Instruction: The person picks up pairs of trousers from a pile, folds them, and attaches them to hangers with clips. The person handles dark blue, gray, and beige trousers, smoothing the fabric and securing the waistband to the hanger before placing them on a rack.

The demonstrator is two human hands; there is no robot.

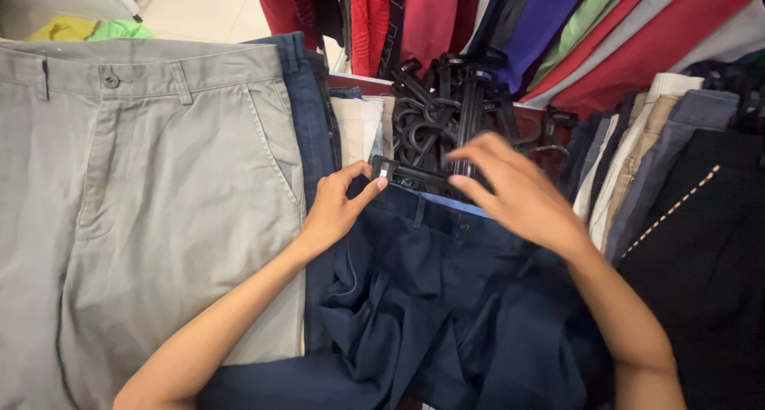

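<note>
Navy blue trousers (430, 298) lie crumpled in front of me, waistband away from me. A black clip hanger (410, 173) sits along that waistband. My left hand (335, 207) pinches the hanger's left clip between thumb and fingers. Over the hanger's right part hovers my right hand (518, 191), fingers spread and slightly blurred, touching the waistband area; whether it grips anything I cannot tell.
Grey trousers (135, 195) lie flat at the left, over darker blue ones (307, 99). A pile of black hangers (454, 111) sits behind. Folded trousers in beige, grey and black (685, 179) are stacked at the right. Coloured garments (606, 35) hang at the back.
</note>
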